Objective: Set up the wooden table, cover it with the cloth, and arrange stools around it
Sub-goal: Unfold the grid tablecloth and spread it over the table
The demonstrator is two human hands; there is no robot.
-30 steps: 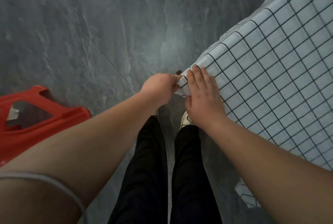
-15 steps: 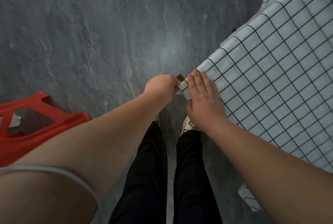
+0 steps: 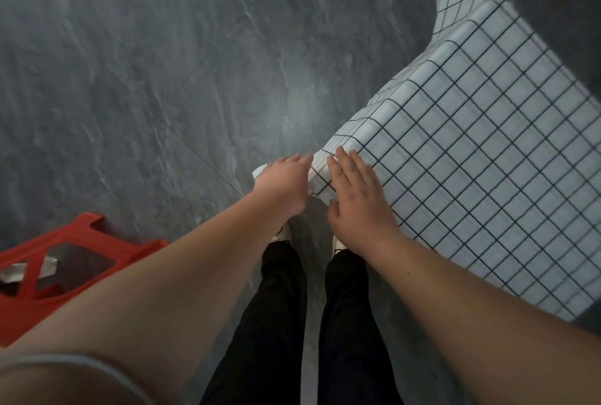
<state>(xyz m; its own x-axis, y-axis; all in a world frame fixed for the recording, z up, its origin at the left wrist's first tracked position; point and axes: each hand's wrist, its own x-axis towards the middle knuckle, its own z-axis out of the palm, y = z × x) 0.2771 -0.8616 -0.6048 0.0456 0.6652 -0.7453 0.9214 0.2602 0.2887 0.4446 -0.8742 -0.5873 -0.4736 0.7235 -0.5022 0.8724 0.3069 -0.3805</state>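
Observation:
A white cloth with a black grid (image 3: 471, 157) covers the table at the right; the wood beneath is hidden. My left hand (image 3: 284, 185) lies over the cloth's hanging near corner, fingers stretched out. My right hand (image 3: 356, 196) rests flat, fingers apart, on the cloth at the table's near corner. A red plastic stool (image 3: 61, 261) stands on the floor at the lower left, behind my left forearm.
Dark grey stone-look floor (image 3: 162, 79) fills the left and top of the view. My legs in black trousers (image 3: 309, 323) and light shoes stand just in front of the table corner.
My left hand has let go of the pinched cloth corner and now lies open over it. The brown table corner no longer shows. The view has pulled back, showing the table's far corner.

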